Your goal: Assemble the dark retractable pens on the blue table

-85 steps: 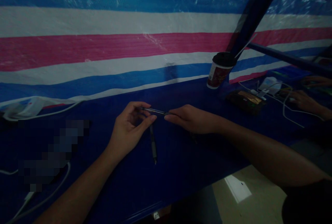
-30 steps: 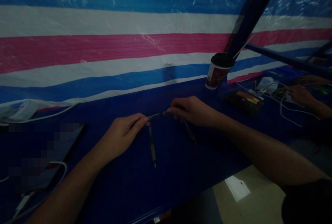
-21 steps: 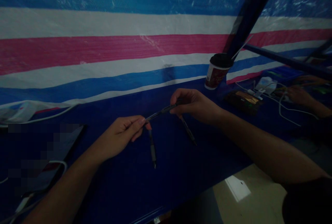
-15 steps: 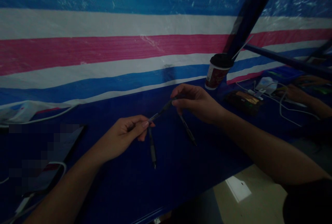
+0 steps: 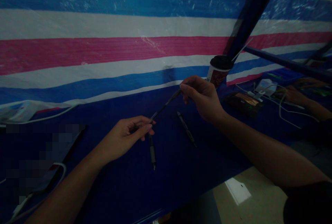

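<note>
A slim dark pen (image 5: 167,104) stretches slantwise between my two hands, above the blue table. Its lower left end, which looks paler, is pinched by my left hand (image 5: 132,130) between thumb and fingers. My right hand (image 5: 199,94) is closed on the upper right end with its fingertips. Whether it is one piece or two parts drawn apart, I cannot tell. Below my left fingers a second pen (image 5: 152,153) lies tip toward me, its top hidden by the hand. A third, dark pen (image 5: 186,129) lies slanted below my right hand.
A lidded paper cup (image 5: 218,73) stands behind my right hand, by a blue post (image 5: 251,20). Right of it are a dark packet (image 5: 243,103), white cables (image 5: 281,108) and another person's hand (image 5: 295,94). A partly blurred tablet (image 5: 70,144) lies left. Striped sheeting (image 5: 116,51) hangs behind.
My right hand has moved up and to the right, so a longer stretch of the slim pen shows between my hands. The third pen's upper end is now uncovered. My left hand has hardly moved.
</note>
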Motion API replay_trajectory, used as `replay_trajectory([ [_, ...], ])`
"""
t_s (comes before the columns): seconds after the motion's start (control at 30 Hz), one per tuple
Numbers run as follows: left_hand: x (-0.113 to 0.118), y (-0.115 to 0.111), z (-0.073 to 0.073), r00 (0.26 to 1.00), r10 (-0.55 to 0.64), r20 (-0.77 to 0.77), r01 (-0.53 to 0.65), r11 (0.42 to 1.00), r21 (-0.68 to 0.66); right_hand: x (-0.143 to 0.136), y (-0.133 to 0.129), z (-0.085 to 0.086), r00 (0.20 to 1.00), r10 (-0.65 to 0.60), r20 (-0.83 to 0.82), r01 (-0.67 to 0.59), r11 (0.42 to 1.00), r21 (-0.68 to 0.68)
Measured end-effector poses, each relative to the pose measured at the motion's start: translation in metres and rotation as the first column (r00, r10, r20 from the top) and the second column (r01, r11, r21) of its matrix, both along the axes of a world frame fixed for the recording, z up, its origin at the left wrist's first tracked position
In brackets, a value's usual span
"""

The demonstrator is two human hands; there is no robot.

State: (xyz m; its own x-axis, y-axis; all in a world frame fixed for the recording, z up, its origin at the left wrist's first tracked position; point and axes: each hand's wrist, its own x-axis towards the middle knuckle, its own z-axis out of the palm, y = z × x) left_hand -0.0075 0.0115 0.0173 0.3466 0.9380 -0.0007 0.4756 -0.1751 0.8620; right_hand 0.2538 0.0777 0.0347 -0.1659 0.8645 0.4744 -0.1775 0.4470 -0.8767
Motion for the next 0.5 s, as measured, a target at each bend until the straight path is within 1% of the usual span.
replay_trajectory([
  [0.1,0.0012,-0.0003,0.0008,1.000,0.006,0.000,-0.006,1.000,-0.001,0.0002,-0.0004,-0.0001,0.996,0.071,0.052,-0.070,0.997,-0.022],
  [0.2,0.0033,-0.0016,0.0028,0.999,0.010,-0.035,-0.009,0.999,0.049,-0.0010,-0.0026,-0.0008,0.970,0.186,0.158,-0.177,0.982,-0.068],
  [0.27,0.0040,-0.0024,0.0042,0.998,0.014,-0.068,-0.008,0.997,0.083,-0.0016,-0.0035,-0.0019,0.950,0.235,0.205,-0.219,0.971,-0.097],
  [0.4,0.0021,-0.0023,0.0030,0.997,0.006,-0.073,0.001,0.996,0.095,-0.0009,-0.0022,-0.0041,0.952,0.217,0.216,-0.204,0.976,-0.082],
  [0.5,-0.0014,-0.0004,-0.0023,0.999,0.001,-0.052,0.002,0.999,0.046,-0.0002,-0.0004,-0.0050,0.944,0.221,0.245,-0.209,0.975,-0.071],
])
